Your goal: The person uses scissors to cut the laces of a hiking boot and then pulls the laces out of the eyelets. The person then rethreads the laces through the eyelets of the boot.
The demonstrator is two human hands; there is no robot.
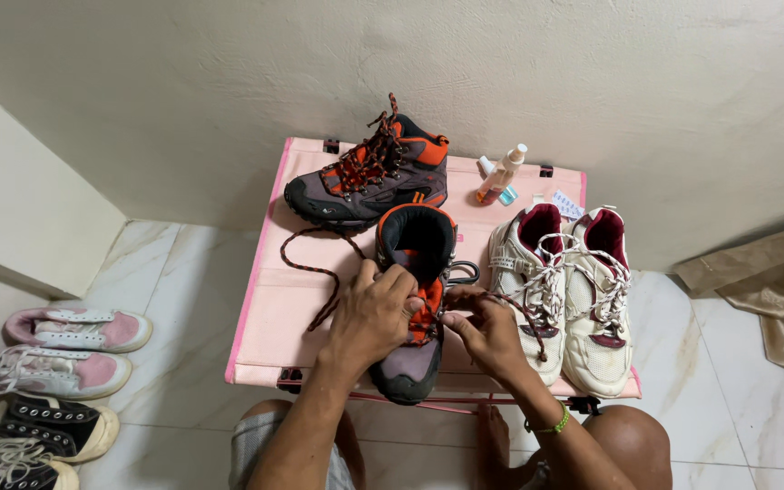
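A grey and orange hiking boot (413,363) stands toe toward me on a small pink folding table (265,299). My left hand (372,313) rests over the boot's tongue and grips it. My right hand (487,334) pinches the boot's dark red and black lace (526,318) beside the eyelets. A loose end of the lace (315,272) trails across the table to the left. The matching boot (369,181) lies on its side at the back of the table, laces loose.
A pair of white sneakers with maroon lining (564,290) stands on the table's right side. A small spray bottle (501,174) and little packets lie at the back. Several sneakers (56,381) line the tiled floor at left. Tan cloth (764,290) lies at right.
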